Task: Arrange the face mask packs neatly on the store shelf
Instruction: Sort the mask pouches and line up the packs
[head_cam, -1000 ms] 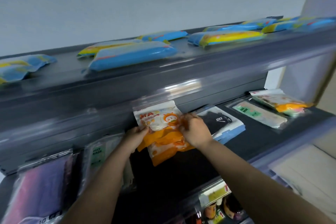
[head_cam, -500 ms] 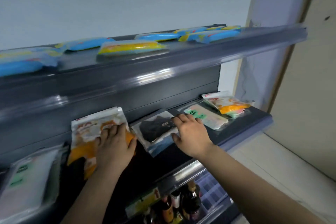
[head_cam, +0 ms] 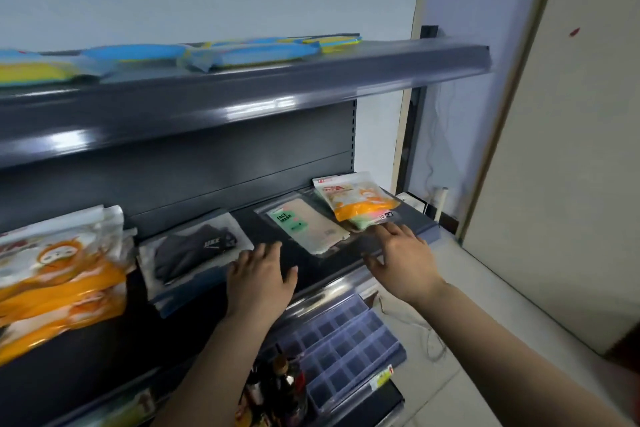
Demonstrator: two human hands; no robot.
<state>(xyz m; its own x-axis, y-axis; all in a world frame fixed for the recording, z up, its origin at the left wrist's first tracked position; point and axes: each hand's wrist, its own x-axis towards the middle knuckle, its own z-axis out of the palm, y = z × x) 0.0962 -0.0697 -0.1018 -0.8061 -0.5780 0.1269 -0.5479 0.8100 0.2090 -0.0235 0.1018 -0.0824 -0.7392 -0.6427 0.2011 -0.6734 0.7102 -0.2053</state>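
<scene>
Reaching across the middle shelf (head_cam: 104, 388), your 2 hands hang spread and empty above its dark deck, no pack in either. The top shelf (head_cam: 242, 104) carries a loose row of blue and yellow packs (head_cam: 249, 54), lying flat and overlapping. Below it, the orange cartoon packs (head_cam: 59, 274) stand stacked at the far left, leaning on the back panel. The black mask pack (head_cam: 194, 253) lies flat just beside them, its near corner close to your left hand (head_cam: 259, 282), which hovers with fingers straight. The green-label "FACE MASK" pack (head_cam: 308, 225) lies askew further right, and the last orange pack (head_cam: 356, 196) rests tilted on top of a greenish pack (head_cam: 363, 222) at the shelf's right end. Your right hand (head_cam: 405, 260) floats open, fingertips just short of that pile.

Expect these packs to be light, thin and floppy, in glossy film that likely slides easily on the painted metal. Pinch each by a sealed edge or corner, thumb on top and fingers beneath, or slide it flat under a palm; lifted by 1 corner, it will probably sag. Below, bottles (head_cam: 284, 381) and a clear compartment box (head_cam: 343, 343) wait to catch anything nudged off the lip.
</scene>
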